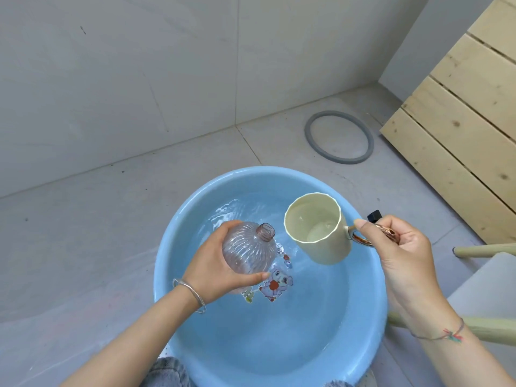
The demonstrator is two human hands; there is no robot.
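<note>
Above the blue basin (370, 305) of water, the left grip (212, 266) clasps a clear ribbed bottle (245, 247), its open mouth tilted toward the cream mug (324, 247) just beside it, which the right grip (405, 247) holds by the handle.

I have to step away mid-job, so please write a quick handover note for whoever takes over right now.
Left hand: grips the clear ribbed bottle, uncapped, tilted with its mouth towards the cup, above the basin.
Right hand: holds the cream cup by its handle, above the blue basin, close to the bottle mouth.
Done: the basin holds water; the cup seems to have a little water at the bottom.
Left: the bottle looks empty; probably line the cup's rim up with the bottle mouth and pour, keeping both over the basin.
</note>
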